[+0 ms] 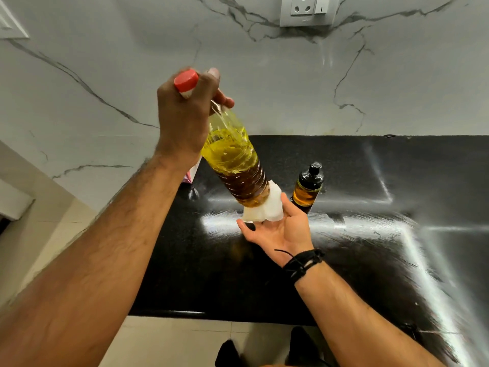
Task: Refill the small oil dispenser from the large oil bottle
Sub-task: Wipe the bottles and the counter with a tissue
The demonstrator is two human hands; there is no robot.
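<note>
White marble-patterned wall panelling [111, 75] with grey veins forms the backdrop, above a glossy black stone countertop [370, 260] whose front edge meets pale floor tiles [172, 345]. At the left, the left hand [185, 120] is closed around the neck of a large clear plastic oil bottle [234, 160], just below its red screw cap [186, 80], which is in place; thumb and fingers wrap the neck fully. This bottle is held in the air above the countertop, tilted so the cap points up and to the left and the base down and to the right. Yellow oil fills its ribbed lower body, appearing darker brown towards the base. A small pink-and-white object [191, 176] shows behind the left wrist; what it is cannot be told. Against the bottle's base lies a crumpled white cloth or paper wad [267, 207]. Beneath it the right hand [280, 231] is held palm up and wide open, fingers spread, supporting the wad from below without closing on it. A black cord bracelet [304, 263] circles the right wrist. Just right of the wad, a small amber glass oil dispenser [308, 189] with a black pump top stands upright on the countertop, near the bottle's base but apart from it. On the wall at upper right sits a white socket and switch plate [308, 10].
</note>
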